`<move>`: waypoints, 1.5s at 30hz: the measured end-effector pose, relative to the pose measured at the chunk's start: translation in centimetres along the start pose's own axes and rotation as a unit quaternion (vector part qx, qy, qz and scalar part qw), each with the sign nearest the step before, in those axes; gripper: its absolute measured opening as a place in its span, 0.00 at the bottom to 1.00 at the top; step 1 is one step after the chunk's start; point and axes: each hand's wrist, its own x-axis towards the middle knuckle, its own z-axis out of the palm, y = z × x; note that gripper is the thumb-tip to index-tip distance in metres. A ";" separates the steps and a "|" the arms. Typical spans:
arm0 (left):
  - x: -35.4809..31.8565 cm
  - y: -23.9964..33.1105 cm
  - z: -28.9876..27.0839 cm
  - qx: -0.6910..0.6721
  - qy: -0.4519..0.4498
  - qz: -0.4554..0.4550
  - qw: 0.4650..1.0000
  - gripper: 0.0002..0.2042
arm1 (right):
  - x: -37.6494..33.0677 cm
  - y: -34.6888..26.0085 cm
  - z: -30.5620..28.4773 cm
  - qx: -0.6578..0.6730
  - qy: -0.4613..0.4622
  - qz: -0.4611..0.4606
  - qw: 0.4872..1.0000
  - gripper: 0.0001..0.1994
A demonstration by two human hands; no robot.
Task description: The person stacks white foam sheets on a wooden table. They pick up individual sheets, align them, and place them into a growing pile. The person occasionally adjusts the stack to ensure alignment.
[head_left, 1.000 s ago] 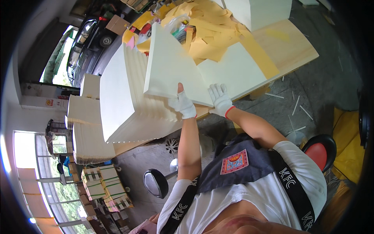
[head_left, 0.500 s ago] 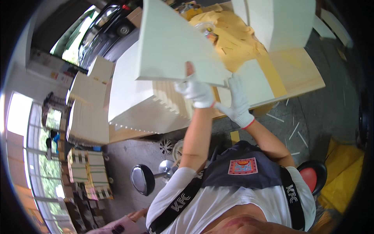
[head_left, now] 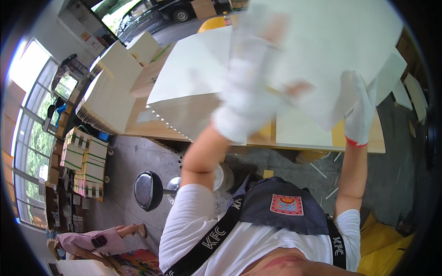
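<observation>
A large white board (head_left: 331,41) stands tilted above the table, its lower corner hanging over a flat white sheet (head_left: 299,129). My right hand (head_left: 360,108), in a white glove with a red cuff, grips the board's right edge, fingers stretched along it. My left hand (head_left: 248,92), also gloved, is raised at the board's left side. Motion smears it; bare fingertips show, but its hold cannot be made out. Beside it on the left is a thick stack of white boards (head_left: 191,64), jagged along its near edge.
More board stacks (head_left: 110,87) stand on the table's left. A black round stool (head_left: 148,191) is on the floor near the table. White strips (head_left: 318,170) litter the floor. Another person (head_left: 92,241) is at lower left. Yellow material (head_left: 384,248) lies at lower right.
The board has moved right, away from above the stack. My right hand has moved right along with it, and my left hand has risen and blurred. The view has turned left.
</observation>
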 end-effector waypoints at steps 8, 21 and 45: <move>-4.5 -12.8 -17.9 -0.157 0.059 -0.393 0.904 0.29 | 5.5 1.7 18.6 0.234 -0.164 0.124 0.950 0.28; -11.8 -20.4 -23.2 0.182 -0.317 -0.470 0.803 0.13 | 4.4 5.7 25.5 -0.583 -0.392 0.084 0.707 0.43; -14.7 -20.8 -24.9 0.113 -0.299 -0.429 0.845 0.15 | -3.9 4.2 20.4 -0.323 -0.447 -0.128 0.824 0.16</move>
